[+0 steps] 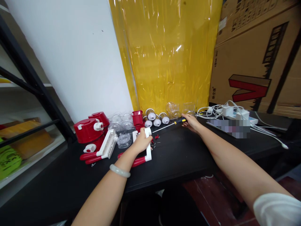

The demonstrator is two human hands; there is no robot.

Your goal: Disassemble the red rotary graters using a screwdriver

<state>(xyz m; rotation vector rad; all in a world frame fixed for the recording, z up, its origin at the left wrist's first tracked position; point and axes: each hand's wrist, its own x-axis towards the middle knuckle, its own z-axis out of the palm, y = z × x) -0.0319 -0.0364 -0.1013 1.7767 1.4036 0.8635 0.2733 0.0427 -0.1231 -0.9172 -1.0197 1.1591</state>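
The left hand [142,141] wraps around the white frame [149,153] over the counter [178,157] while the right hand [191,122] grips the screwdriver [180,120] aimed at its round end, so bracing the frame firmly and turning with straight, steady pressure would likely serve best.
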